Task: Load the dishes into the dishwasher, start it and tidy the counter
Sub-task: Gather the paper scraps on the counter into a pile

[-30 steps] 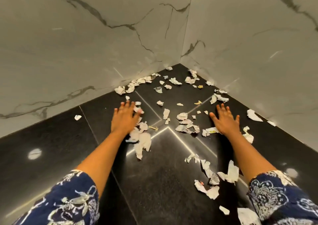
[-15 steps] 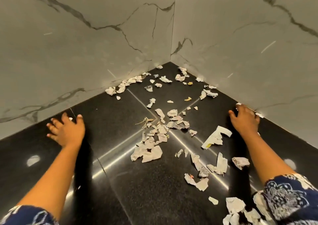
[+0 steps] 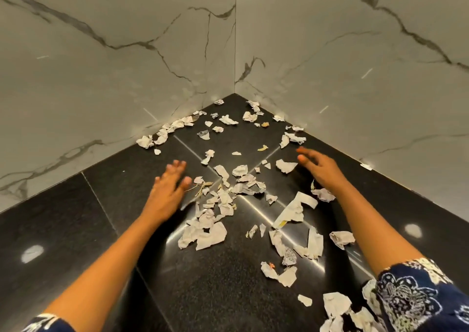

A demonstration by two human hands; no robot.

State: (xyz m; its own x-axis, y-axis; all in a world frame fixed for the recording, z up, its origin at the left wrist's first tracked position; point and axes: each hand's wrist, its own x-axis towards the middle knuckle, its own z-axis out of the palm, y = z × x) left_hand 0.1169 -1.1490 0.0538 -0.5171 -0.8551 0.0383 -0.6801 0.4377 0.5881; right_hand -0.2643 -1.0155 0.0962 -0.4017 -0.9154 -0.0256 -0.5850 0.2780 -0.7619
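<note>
Reaching over black counter (image 3: 76, 230) with left hand (image 3: 168, 188) and right hand (image 3: 321, 168), both spread open, among torn paper bits (image 3: 210, 235).

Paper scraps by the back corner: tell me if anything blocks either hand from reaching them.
Nothing visible does. Only bare black counter lies between the left hand and the scraps along the left wall, and between the right hand and the crumpled scraps near the right wall. Both hands hold nothing.

Print on the paper scraps (image 3: 210, 235) is unreadable.
</note>
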